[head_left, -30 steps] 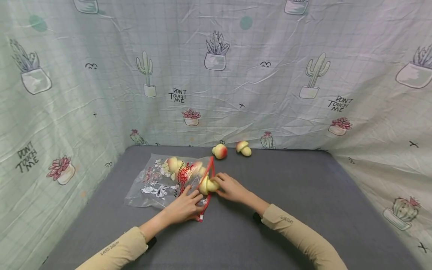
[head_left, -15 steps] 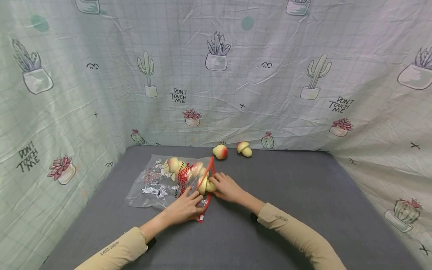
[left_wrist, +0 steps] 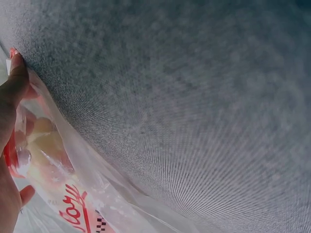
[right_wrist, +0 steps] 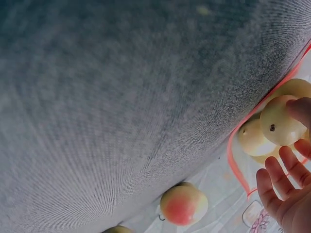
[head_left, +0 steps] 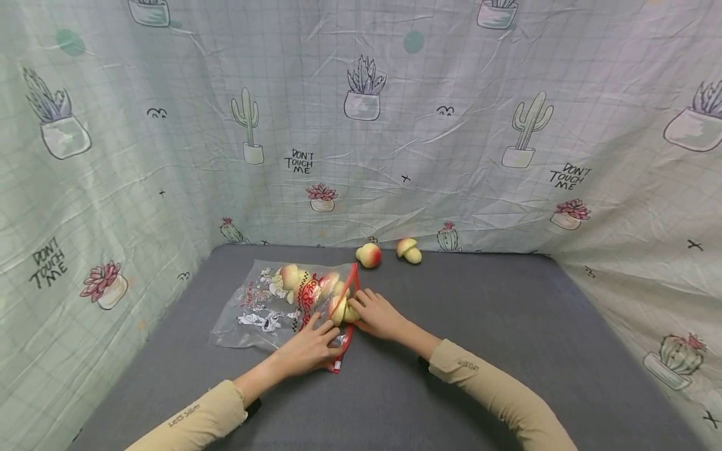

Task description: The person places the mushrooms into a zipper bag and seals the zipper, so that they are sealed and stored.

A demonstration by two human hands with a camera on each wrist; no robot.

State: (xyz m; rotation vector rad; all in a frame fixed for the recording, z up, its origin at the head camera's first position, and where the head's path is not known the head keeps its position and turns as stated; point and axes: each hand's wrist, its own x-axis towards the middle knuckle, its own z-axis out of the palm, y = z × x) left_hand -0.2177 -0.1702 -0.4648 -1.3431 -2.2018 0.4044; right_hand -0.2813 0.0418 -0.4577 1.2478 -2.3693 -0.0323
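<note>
A clear printed zip bag [head_left: 231, 329] with a red-edged mouth lies flat, mouth to the right, with several pale yellow and red toy mushrooms [head_left: 289, 274] inside. My left hand [head_left: 304, 349] holds the near side of its mouth; in the left wrist view, the thumb and fingers lie around the bag's edge [left_wrist: 112, 177]. At the opening, my right hand [head_left: 382, 315] pinches a toy mushroom [right_wrist: 283, 121] by its stem end, its cap inside the mouth. Other mushrooms lie behind it within the red edge [right_wrist: 234, 162].
Beyond the bag, near the back edge of the grey table [head_left: 479, 326], lie two more toy mushrooms, one red-capped [head_left: 370, 255] and one on its side [head_left: 408, 250]. A curtain [head_left: 417, 138] printed with potted plants surrounds the table's back and sides.
My right hand has moved slightly left, pushing the pinched toy mushroom farther into the bag's mouth. My left hand has stayed at the bag's near edge.
</note>
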